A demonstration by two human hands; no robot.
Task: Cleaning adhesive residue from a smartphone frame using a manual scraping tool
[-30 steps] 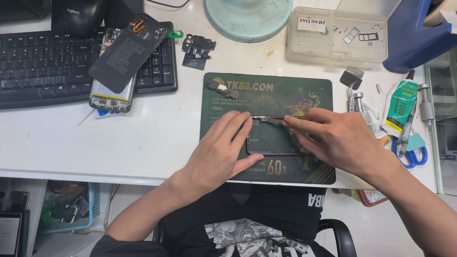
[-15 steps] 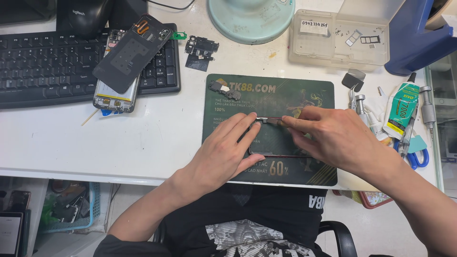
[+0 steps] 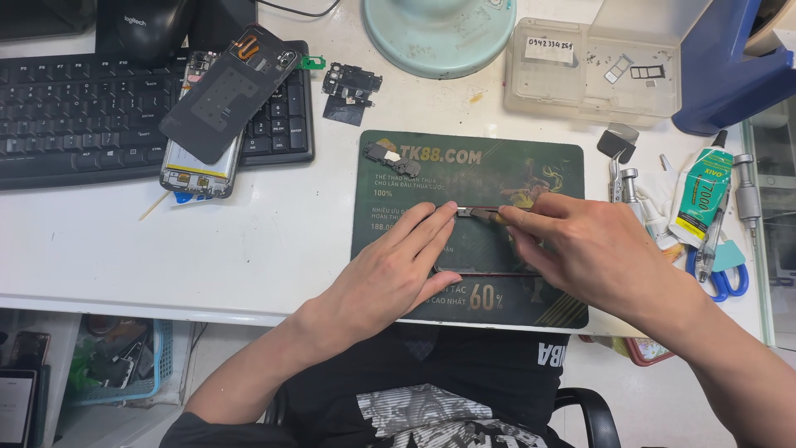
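**Tech A:** State the grip.

**Tech B:** The right hand (image 3: pixel 593 249) pinches a small thin piece (image 3: pixel 479 213) between thumb and forefinger. The piece is too small to identify. It sits against the top edge of a thin dark phone frame (image 3: pixel 481 272). The left hand (image 3: pixel 396 270) lies flat with fingers extended and clasps nothing. Its fingertips (image 3: pixel 448 209) press the frame's top edge, just left of the pinch and almost touching the right fingertips.

**Tech A:** Where does the frame lie?

**Tech B:** Directly under both hands, flat on a dark green printed work mat (image 3: pixel 473 170). Only the top rail and the lower rail show; the hands cover the rest.

**Tech A:** Continue outward.

**Tech B:** Beyond the pinch, at the mat's far left corner, lies a small dark component (image 3: pixel 391 154). Farther beyond stands a pale green round base (image 3: pixel 439 33). Beyond and to the right sits a clear plastic parts box (image 3: pixel 593 70).

**Tech A:** To the right of the grip?

**Tech B:** A glue tube (image 3: pixel 701 195), blue-handled scissors (image 3: pixel 720 278) and metal hand tools (image 3: pixel 623 187), grouped just off the mat's right edge.

**Tech A:** To the left?

**Tech B:** Well apart, an opened phone (image 3: pixel 199 166) with a dark back cover (image 3: pixel 228 91) resting across it. Both overlap a black keyboard (image 3: pixel 75 116). A small black bracket assembly (image 3: pixel 350 87) lies between keyboard and mat.
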